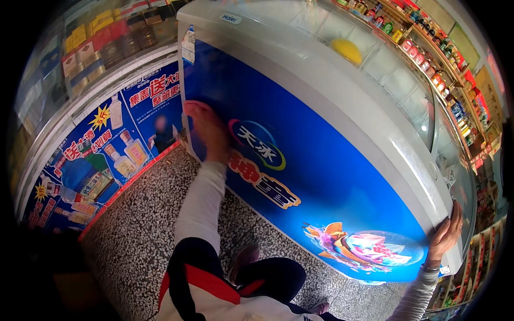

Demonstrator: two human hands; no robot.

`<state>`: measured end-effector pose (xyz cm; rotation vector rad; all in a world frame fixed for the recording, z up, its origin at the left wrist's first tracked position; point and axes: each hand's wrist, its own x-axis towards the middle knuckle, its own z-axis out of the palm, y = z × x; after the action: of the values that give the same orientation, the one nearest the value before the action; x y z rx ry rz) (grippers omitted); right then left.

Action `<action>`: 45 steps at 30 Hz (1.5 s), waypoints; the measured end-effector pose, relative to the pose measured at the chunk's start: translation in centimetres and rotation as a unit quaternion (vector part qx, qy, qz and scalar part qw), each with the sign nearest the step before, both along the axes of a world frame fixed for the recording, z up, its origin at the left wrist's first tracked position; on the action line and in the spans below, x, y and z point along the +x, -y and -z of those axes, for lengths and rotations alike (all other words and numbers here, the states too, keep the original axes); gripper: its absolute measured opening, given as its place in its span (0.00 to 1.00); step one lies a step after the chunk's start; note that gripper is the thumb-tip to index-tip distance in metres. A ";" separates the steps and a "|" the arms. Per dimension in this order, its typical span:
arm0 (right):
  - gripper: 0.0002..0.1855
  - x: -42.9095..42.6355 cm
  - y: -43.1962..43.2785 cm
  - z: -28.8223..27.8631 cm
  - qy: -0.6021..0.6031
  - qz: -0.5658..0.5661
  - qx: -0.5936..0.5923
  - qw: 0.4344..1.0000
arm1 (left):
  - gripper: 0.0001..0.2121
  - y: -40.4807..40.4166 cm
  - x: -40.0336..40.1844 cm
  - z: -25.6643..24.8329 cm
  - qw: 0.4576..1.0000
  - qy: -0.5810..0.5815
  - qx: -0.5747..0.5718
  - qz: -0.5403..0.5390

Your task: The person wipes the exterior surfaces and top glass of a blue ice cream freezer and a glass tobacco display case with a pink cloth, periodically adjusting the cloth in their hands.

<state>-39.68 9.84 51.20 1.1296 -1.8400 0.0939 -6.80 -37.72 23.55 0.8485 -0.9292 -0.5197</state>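
A Haier chest freezer (321, 132) with a blue printed front panel and a pale grey rim stands before me. My left hand (211, 134) presses a pink cloth (196, 107) against the left end of the panel. Part of the cloth is hidden under the hand. At the other end, my right hand (446, 236) rests on the freezer's top corner, holding nothing. A yellow round object (347, 50) shows at the freezer's glass top, but I cannot tell whether it lies on or under the glass.
To the left stands a glass display counter (120, 58) with boxed goods inside and blue posters (108, 148) along its base. Shelves (437, 60) of bottles line the wall behind the freezer. Speckled terrazzo floor (148, 224) lies between counter and freezer, around my feet.
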 end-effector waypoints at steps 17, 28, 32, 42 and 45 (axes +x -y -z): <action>0.26 0.7 0.6 -0.2 0.012 -0.048 -0.003 0.999 | 0.24 3.1 1.8 -15.0 0.960 0.170 -0.199 -0.101; 0.23 1.8 1.2 -0.4 -0.053 -0.036 -0.015 0.998 | 0.21 -5.3 -3.8 -17.1 0.993 0.043 -0.111 -0.017; 0.22 2.1 1.3 -0.4 -0.046 -0.036 -0.022 0.998 | 0.21 -14.6 -7.8 -19.0 0.985 0.139 -0.095 -0.024; 0.26 0.7 0.6 -0.2 -0.072 -0.017 0.000 0.997 | 0.14 -24.6 -12.5 -13.8 0.870 0.306 -0.385 -0.031; 0.26 0.8 0.6 -0.5 -0.048 -0.015 0.001 0.999 | 0.11 -21.3 -11.2 -15.1 0.887 0.314 -0.330 -0.075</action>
<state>-38.84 9.23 51.66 1.1435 -1.7390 0.0553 -18.01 -16.42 38.69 0.4443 -1.5011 0.2451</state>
